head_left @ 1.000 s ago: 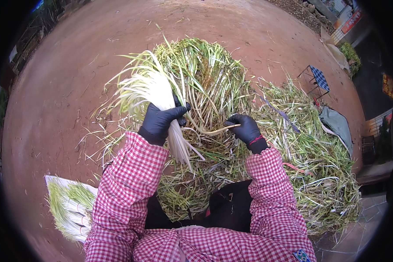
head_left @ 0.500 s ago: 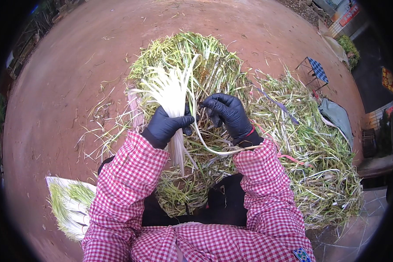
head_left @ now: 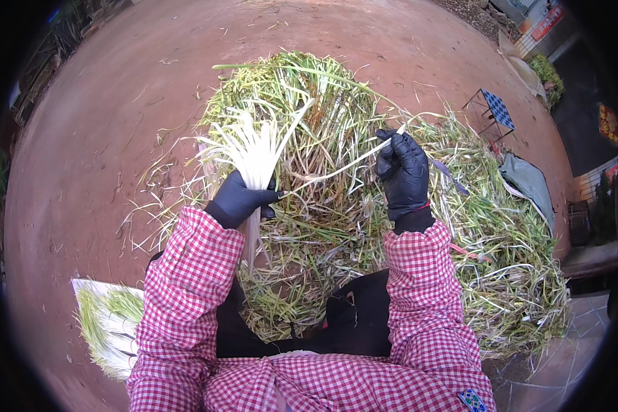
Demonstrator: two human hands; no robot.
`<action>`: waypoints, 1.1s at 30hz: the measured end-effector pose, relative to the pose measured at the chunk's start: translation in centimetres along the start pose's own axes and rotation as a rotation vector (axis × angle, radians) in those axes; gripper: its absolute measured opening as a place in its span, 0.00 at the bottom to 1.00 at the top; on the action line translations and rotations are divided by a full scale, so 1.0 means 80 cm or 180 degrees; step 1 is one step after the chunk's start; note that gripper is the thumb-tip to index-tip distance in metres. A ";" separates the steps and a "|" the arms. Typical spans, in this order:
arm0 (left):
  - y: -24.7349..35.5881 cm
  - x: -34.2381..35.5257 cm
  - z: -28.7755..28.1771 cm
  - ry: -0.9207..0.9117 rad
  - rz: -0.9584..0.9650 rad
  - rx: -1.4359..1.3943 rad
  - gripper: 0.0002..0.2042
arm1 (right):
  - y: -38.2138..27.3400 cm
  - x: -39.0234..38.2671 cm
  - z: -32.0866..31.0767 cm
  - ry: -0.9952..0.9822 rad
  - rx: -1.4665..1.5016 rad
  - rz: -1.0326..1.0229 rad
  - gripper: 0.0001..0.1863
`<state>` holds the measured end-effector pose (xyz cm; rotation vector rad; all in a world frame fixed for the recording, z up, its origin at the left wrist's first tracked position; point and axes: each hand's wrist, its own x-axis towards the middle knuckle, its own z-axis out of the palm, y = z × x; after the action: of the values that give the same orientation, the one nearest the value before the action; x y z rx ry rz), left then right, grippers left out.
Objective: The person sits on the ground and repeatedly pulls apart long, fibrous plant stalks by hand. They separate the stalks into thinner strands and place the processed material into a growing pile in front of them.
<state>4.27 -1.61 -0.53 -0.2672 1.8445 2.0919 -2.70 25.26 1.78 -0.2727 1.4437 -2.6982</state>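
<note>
My left hand (head_left: 244, 198), in a black glove, is closed round a bundle of white, chive-like stalks (head_left: 254, 151). The bundle fans out above the fist, and thinner pale ends hang below it. Further right, my black-gloved right hand (head_left: 404, 168) is raised, its fingers pinching a single long stalk (head_left: 353, 163). One pale length of it slants down left from the fingertips. A long green leaf (head_left: 309, 69) stretches above both hands; whether it belongs to that stalk I cannot tell. Behind and below the hands lies a heap of green and yellowish stalks (head_left: 336, 103).
A second heap of loose stalks (head_left: 501, 268) spreads on my right, with a grey-green cloth (head_left: 529, 182) at its edge. Beyond it stands a small stool with a blue checked top (head_left: 498, 108). Sorted bundles (head_left: 113, 323) lie at lower left on the reddish ground (head_left: 82, 185).
My right hand has moved right and slightly up, drawing the single stalk away from the bundle. The left hand with the bundle has shifted a little left and down.
</note>
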 end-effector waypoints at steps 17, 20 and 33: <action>-0.010 -0.008 0.027 -0.0777 0.0268 -0.1395 0.09 | 0.027 0.019 0.030 0.0229 0.0277 0.0251 0.23; -0.006 -0.014 0.023 -0.0784 0.0271 -0.1497 0.08 | 0.011 0.023 0.034 0.0470 0.0192 -0.0010 0.23; 0.037 -0.029 -0.046 0.0375 0.0907 -0.2140 0.07 | 0.015 -0.042 0.019 -0.1773 -0.0998 0.1897 0.11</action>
<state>5.01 -5.85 2.51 -0.3017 1.2231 2.9064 0.88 23.85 1.18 -0.4732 1.4559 -1.7473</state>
